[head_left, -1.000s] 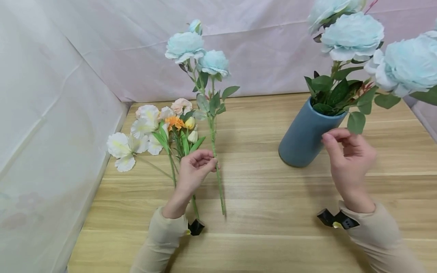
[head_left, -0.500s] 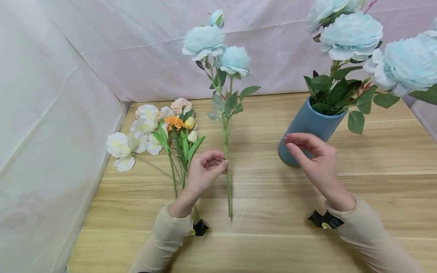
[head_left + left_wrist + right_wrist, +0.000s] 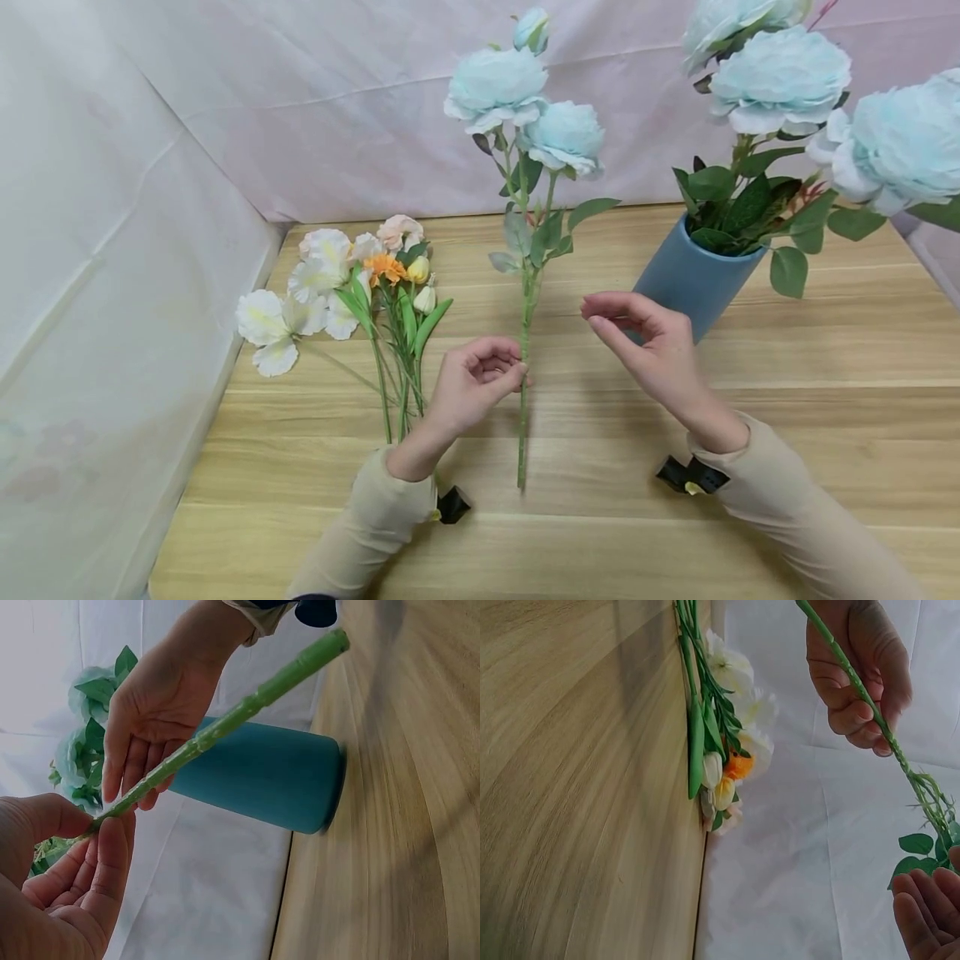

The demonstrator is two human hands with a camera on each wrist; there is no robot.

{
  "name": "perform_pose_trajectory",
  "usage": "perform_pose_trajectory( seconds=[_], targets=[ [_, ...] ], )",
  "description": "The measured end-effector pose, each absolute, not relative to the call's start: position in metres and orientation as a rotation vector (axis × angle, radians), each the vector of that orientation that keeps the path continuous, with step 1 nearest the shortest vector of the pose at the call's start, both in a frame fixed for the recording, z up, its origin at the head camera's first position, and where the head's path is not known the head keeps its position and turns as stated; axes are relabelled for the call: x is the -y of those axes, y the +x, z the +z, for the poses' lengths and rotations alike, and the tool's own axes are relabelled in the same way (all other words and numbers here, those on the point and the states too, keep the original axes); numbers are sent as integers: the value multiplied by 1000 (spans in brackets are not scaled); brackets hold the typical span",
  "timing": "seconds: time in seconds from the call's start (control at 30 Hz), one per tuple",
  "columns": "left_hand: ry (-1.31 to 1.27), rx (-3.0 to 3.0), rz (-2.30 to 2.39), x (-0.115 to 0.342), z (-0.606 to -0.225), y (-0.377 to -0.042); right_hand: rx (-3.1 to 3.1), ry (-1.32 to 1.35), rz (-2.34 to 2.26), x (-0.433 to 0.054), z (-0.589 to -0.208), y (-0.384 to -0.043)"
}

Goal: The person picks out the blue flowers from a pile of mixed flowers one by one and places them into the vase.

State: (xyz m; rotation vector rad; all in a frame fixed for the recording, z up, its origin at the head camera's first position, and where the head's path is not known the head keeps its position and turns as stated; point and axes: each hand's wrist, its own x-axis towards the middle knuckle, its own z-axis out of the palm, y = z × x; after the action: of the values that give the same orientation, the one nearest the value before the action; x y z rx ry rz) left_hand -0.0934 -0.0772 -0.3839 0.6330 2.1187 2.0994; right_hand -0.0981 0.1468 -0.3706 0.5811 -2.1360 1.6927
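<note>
My left hand point(image 3: 480, 383) pinches the green stem point(image 3: 247, 709) of an artificial pale blue peony point(image 3: 495, 87) between thumb and fingers. It is held upright, with two full blooms, a bud and leaves above the hand and the bare stem end below. To its right, my right hand point(image 3: 648, 346) holds nothing, its fingers loosely bent towards the stem. Behind that hand stands a blue vase point(image 3: 693, 279) with several pale blue peonies point(image 3: 780, 79) and dark leaves in it; the hand hides part of its lower side in the head view.
Left on the wooden table point(image 3: 585, 542) lies a bunch of artificial flowers: white blooms point(image 3: 262, 321), an orange flower point(image 3: 385, 268), yellow and white tulips point(image 3: 417, 269) and a pink bloom point(image 3: 400, 231). A pale cloth backdrop point(image 3: 315, 142) closes off the back and left side.
My left hand has carried the peony rightwards, away from the lying bunch. My right hand has come away from the vase, moving left towards the stem.
</note>
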Motion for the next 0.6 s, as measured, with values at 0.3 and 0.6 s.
perform_pose_trajectory(
  seconds=[0.3, 0.6],
  targets=[
    [642, -2065, 2056, 73, -384, -91, 2104, 596, 1738, -139, -373, -100],
    [685, -2035, 2034, 66, -383, -88, 2130, 561, 1798, -134, -370, -102]
  ],
)
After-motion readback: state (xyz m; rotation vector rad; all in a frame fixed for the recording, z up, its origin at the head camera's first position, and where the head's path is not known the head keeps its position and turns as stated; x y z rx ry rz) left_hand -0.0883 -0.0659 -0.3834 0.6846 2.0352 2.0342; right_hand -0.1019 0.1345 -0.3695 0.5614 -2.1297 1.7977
